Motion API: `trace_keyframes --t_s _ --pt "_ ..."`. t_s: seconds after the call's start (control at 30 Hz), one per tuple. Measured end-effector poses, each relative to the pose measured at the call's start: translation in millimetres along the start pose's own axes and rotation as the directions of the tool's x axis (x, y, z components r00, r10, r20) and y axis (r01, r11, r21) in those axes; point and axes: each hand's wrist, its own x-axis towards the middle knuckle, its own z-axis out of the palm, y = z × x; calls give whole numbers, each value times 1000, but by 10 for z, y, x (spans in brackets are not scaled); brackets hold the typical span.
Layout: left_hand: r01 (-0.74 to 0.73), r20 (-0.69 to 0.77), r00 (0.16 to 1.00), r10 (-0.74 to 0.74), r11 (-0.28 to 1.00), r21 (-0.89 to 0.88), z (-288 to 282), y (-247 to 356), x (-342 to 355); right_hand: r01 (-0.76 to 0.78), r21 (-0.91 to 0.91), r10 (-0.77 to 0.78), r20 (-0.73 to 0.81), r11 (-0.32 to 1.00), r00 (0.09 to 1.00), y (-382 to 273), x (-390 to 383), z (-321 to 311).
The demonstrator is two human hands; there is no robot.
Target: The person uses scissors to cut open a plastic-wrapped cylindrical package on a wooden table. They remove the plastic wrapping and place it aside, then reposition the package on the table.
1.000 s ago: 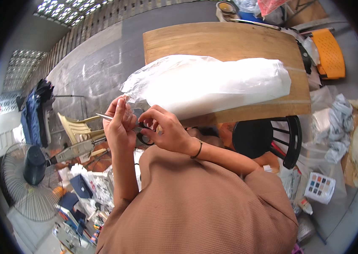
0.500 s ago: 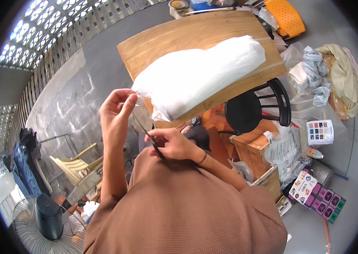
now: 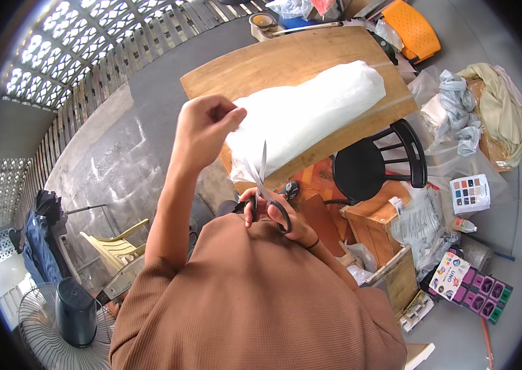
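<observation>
A long white plastic-wrapped bundle (image 3: 319,102) lies across the wooden table (image 3: 236,61) in front of me. At its left end my left hand (image 3: 208,132) is raised, thumb and fingers pinched together on the edge of the plastic; the exact grip is partly hidden by the fingers. Close to my lap, my right hand (image 3: 295,225) holds black-handled scissors (image 3: 261,183), fingers through the loops. Their blades are spread apart and point upward at the loose, thin plastic hanging off the table's near left corner.
A black chair (image 3: 359,169) stands against the table's near right side. Beside it are a wooden box (image 3: 375,213), plastic bags and piled cloth (image 3: 498,111). A standing fan (image 3: 76,311) and a pale yellow chair (image 3: 113,250) are at lower left.
My left hand has moved right and up with the plastic's end. My right hand has turned the scissors upward, and their blades have spread. The view has shifted slightly.
</observation>
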Motion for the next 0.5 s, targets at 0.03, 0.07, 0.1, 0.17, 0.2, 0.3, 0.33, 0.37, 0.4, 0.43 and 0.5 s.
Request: trace_keyframes --t_s 0.03,0.07,0.1,0.17,0.2,0.3,0.33,0.37,0.4,0.43,0.5 --pt "-17 25 1000 17 1000 6 24 14 49 9 -34 -9 14 999 1000 -22 7 16" --pt "-35 49 998 34 999 13 39 24 68 26 -61 -26 10 998 1000 -3 -2 12" --pt "-55 65 996 53 998 30 66 30 80 37 -92 -37 -3 995 999 -5 -25 -13" --pt "-51 83 995 48 998 36 40 103 91 57 -154 -62 -28 986 998 -21 -73 -34" --pt "-41 77 996 40 999 10 25 117 89 91 -134 -102 -71 987 992 -67 -106 6" --pt "-16 68 997 22 997 -81 -19 133 87 182 -295 -230 -139 938 963 -151 -226 24" --pt "-12 67 998 20 993 -120 -11 105 88 197 -453 -299 -167 869 939 -220 -232 16" --pt "-7 67 998 18 987 -158 -4 81 94 229 -501 -385 -232 834 894 -277 -150 3" --pt "-24 66 997 34 988 -151 19 44 99 255 -545 -468 -297 799 833 -300 -20 -25" --pt "-41 62 997 50 989 -143 31 11 97 274 -588 -546 -351 761 761 -327 127 -39" --pt "-74 67 994 81 992 -106 60 41 99 255 -743 -686 -354 619 636 -637 451 54"
